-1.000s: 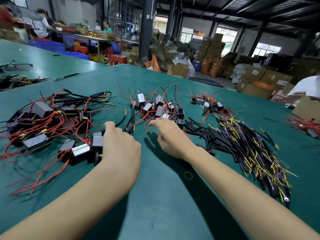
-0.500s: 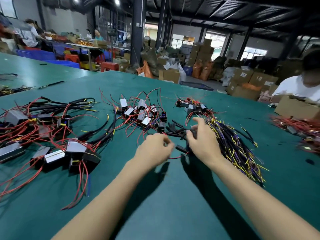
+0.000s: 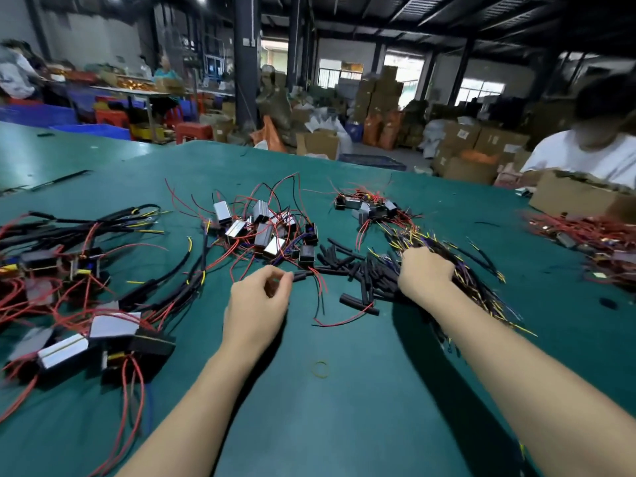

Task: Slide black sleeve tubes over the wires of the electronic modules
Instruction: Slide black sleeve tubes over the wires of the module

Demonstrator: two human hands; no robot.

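Observation:
My left hand (image 3: 260, 301) pinches a short black sleeve tube (image 3: 302, 275) that sits on thin red and black wires (image 3: 321, 294) trailing onto the green table (image 3: 344, 407). Those wires lead toward a heap of small silver and black modules (image 3: 265, 232). My right hand (image 3: 425, 273) rests palm down on a bundle of yellow-tipped dark wires (image 3: 475, 284), fingers curled into it. Loose black sleeve tubes (image 3: 358, 273) lie scattered between the two hands.
Sleeved modules with thick black leads (image 3: 103, 294) cover the left side. Another module cluster (image 3: 368, 206) lies further back. A rubber band (image 3: 320, 369) lies near my forearms. At the right, a person in white (image 3: 585, 156) sits behind a cardboard box (image 3: 578, 197) and red wires (image 3: 592, 235).
My left hand moved from the left pile to the middle and took hold of a sleeve tube on wires. My right hand shifted right onto the yellow-tipped wire bundle.

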